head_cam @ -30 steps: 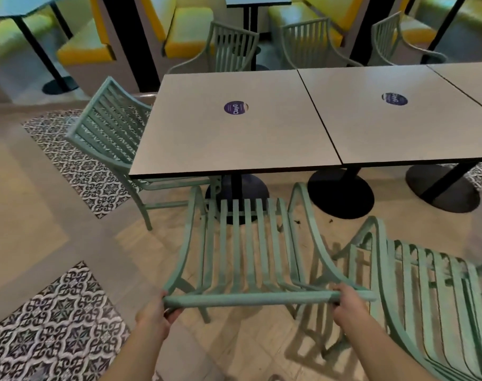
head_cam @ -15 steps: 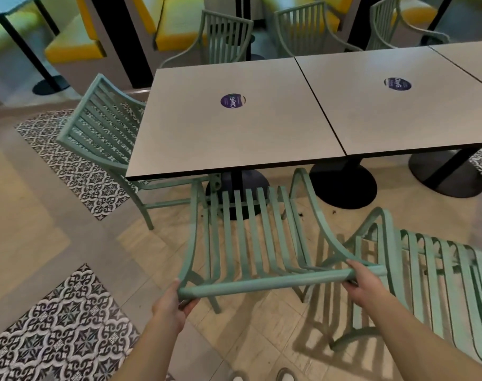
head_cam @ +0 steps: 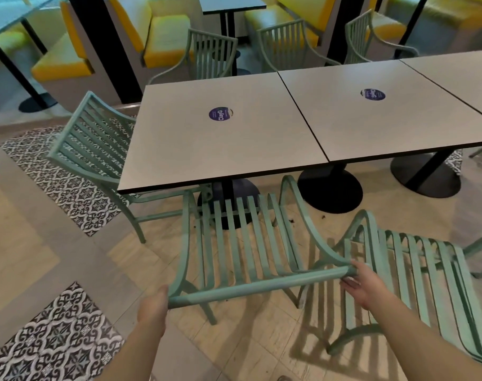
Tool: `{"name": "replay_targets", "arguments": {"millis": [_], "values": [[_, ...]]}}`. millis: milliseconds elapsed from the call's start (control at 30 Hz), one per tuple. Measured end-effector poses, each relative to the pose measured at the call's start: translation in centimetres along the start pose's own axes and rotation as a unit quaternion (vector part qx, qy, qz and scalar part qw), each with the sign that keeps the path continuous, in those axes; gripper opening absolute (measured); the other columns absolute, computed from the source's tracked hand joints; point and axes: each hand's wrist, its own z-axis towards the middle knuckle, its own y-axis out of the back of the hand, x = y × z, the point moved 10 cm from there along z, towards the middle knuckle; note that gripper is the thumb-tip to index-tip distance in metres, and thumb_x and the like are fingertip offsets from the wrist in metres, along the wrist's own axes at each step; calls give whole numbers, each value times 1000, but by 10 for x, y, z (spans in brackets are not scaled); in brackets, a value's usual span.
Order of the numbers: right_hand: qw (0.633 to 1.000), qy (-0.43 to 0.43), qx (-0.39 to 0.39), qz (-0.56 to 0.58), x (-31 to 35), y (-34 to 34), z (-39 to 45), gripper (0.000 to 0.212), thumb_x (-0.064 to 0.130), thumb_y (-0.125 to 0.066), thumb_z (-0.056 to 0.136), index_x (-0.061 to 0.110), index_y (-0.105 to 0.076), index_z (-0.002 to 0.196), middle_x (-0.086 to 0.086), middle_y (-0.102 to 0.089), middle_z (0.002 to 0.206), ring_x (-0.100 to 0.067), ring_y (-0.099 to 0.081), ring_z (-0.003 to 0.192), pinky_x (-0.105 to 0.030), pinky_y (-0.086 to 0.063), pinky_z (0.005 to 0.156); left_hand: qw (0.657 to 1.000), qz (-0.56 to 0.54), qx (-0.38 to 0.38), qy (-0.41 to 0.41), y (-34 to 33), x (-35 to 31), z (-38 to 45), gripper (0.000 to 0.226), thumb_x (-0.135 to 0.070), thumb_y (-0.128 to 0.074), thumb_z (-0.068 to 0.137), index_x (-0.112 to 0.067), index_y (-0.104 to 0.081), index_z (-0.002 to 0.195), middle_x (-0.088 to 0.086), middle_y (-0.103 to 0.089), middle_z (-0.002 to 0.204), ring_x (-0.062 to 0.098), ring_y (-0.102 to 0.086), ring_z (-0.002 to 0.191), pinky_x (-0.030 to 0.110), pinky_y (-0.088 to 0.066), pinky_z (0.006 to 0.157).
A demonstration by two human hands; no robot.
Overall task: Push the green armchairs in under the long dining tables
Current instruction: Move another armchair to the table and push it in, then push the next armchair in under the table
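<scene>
- Since the frame a second ago, the chair (head_cam: 242, 243) has slid forward: its arm fronts now sit just under the near edge of the surface (head_cam: 220, 138), where earlier they stood short of it.
- Nearest, both hands are at the ends of the chair's top rail (head_cam: 259, 287), set wide, probably so the push goes straight and the chair does not swing.
- Left hand (head_cam: 153, 312) is at the rail's left end, thumb up beside it; its fingers are hidden, so I cannot tell how firmly it grips.
- Right hand (head_cam: 362, 284) has loosened: fingers nearly straight, tips resting on the rail's right end, pushing more than clasping.
- Just right of it, a second chair (head_cam: 416, 270) stands well out from the surface, arm close beside the first chair's arm; it looks due for the same push.
- Under the surface, the black pedestal base (head_cam: 229, 199) lies straight ahead of the seat and may limit how far in it goes.
- At the left end, a third chair (head_cam: 96, 149) is tucked in side-on.
- Beyond the far edge, three more chair backs (head_cam: 286, 45) stand against the surface.
- Farthest are yellow booth seats (head_cam: 165, 37).
</scene>
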Motion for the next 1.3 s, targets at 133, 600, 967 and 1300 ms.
{"name": "replay_targets", "arguments": {"millis": [133, 600, 967, 1300], "values": [[996, 48, 0, -81, 14, 13, -12, 42, 19, -57, 95, 7, -47, 134, -17, -54, 126, -31, -55, 114, -48, -45, 102, 971, 190, 1, -147, -4, -64, -15, 50, -33, -56, 94, -2, -50, 132, 22, -55, 130, 38, -51, 115, 40, -40, 93], [770, 340, -212, -496, 94, 188, -115, 51, 17, -62, 90, 10, -47, 138, -10, -53, 137, -27, -48, 125, -40, -36, 105, 609, 461, 175, -621, -237, -88, -240, 36, -36, -50, 96, -21, -56, 128, -2, -59, 121, 18, -54, 112, 33, -45, 90], [715, 335, -202, -579, 109, 379, -107, 51, 26, -62, 86, 17, -50, 135, -3, -54, 128, -23, -49, 118, -39, -38, 103, 399, 510, 266, -714, -382, 30, -454, 41, -37, -48, 95, -20, -54, 131, 0, -59, 124, 21, -53, 115, 38, -45, 98], [696, 341, -171, -608, 130, 478, -59, 60, 37, -70, 82, 16, -52, 136, -12, -46, 138, -29, -39, 130, -38, -28, 110, 335, 590, 299, -671, -485, 136, -537, 33, -40, -42, 99, -21, -48, 126, 3, -57, 119, 26, -53, 110, 40, -44, 89]]}}
